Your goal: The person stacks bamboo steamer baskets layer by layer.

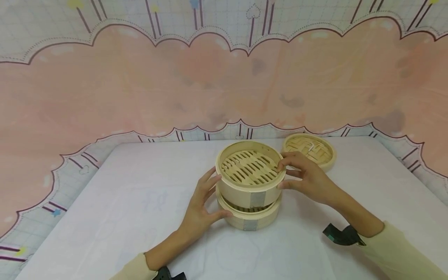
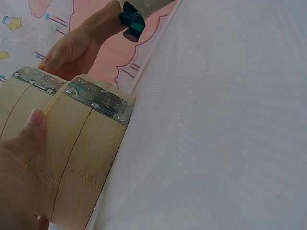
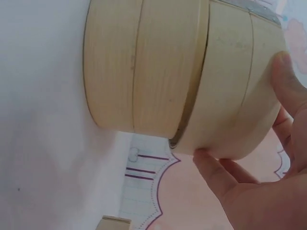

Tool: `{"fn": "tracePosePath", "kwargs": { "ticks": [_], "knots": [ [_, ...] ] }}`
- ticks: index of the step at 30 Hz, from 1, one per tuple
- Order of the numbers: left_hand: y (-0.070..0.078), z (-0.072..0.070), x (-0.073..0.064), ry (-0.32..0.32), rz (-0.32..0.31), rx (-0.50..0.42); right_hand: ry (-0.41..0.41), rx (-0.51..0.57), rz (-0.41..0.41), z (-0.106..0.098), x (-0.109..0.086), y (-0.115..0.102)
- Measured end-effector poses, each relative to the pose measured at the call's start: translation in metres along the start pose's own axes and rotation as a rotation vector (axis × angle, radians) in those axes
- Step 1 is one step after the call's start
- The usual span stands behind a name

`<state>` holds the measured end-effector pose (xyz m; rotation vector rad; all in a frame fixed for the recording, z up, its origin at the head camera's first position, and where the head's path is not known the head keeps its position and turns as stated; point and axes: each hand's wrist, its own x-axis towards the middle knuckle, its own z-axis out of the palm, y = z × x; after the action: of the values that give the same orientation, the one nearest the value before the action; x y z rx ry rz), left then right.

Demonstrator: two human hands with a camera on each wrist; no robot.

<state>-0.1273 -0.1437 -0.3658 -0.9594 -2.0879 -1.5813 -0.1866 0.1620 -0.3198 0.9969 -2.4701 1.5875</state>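
Two round bamboo steamer baskets are stacked, both with metal plates on their front seams. The upper basket sits tilted on the lower basket, and a gap shows between them at the front. My right hand grips the upper basket at its right side, fingers over the rim and thumb on the outer wall. On the left, my left hand holds the lower basket, its thumb near the front rim. Its upper fingers touch the side of the upper basket. The slatted floor of the upper basket faces up.
A woven bamboo lid with a small white loop lies behind the baskets, at the back right. White cloth covers the table. Behind it hangs a patterned pink and white backdrop. Dark wrist devices are strapped at both sleeves.
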Motion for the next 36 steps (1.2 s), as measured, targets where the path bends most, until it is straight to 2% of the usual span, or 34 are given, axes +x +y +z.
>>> {"fn": "tracePosePath", "kwargs": {
  "ticks": [15,21,24,29,36],
  "knots": [
    [-0.002,0.001,-0.003,0.014,-0.011,0.007,-0.019,-0.006,0.014,0.005,-0.001,0.0],
    [-0.022,0.002,-0.008,0.02,-0.023,0.01,-0.07,0.004,-0.01,-0.002,0.0,0.005],
    [-0.028,0.002,-0.009,0.018,-0.033,0.014,-0.096,0.025,-0.041,-0.006,0.001,0.01],
    [-0.029,0.002,-0.01,0.016,-0.026,0.013,-0.125,0.087,-0.066,-0.007,0.0,0.021],
    [-0.027,0.001,-0.01,0.018,-0.031,0.022,-0.103,0.133,-0.059,-0.003,0.001,0.03]
  ]
}}
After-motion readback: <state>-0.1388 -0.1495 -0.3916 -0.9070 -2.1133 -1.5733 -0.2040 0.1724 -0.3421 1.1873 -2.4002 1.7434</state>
